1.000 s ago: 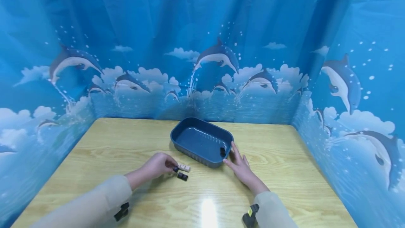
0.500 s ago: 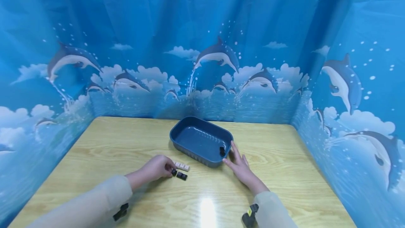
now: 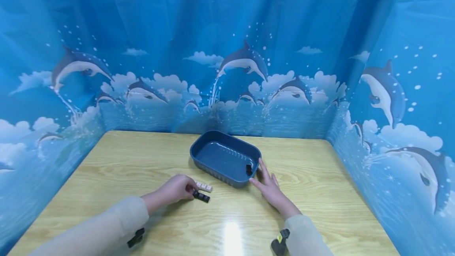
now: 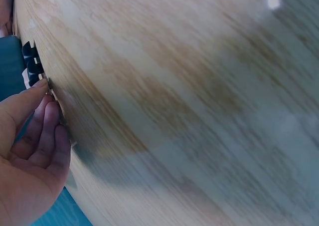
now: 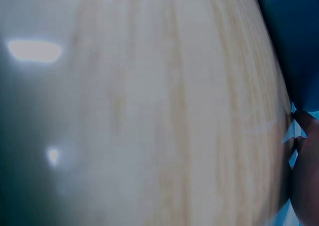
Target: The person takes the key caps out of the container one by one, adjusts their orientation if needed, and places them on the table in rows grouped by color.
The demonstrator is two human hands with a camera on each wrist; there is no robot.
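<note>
My left hand [image 3: 177,187] pinches a small black keycap [image 3: 195,194] between thumb and fingertips, at the left end of a short row of black keycaps [image 3: 204,197] on the table. The fingertips partly hide it. Just behind lies a row of white keycaps [image 3: 205,187], its left end close to the fingers. In the left wrist view, the thumb meets the end of the black keycaps [image 4: 33,65]. My right hand [image 3: 271,192] rests, fingers spread, against the right end of a dark blue rectangular basin [image 3: 217,156]. Black pieces [image 3: 249,170] lie inside its right corner.
The wood-grain table [image 3: 142,153] carries all of this. A blue dolphin-print curtain [image 3: 160,50] encloses its back and both sides. Dark wrist devices show below both sleeves, and a bright reflection shines on the tabletop near the front.
My left hand has brought its black keycap from beside the white row down to the end of the black row, closing the gap there. My right hand has stayed at the basin.
</note>
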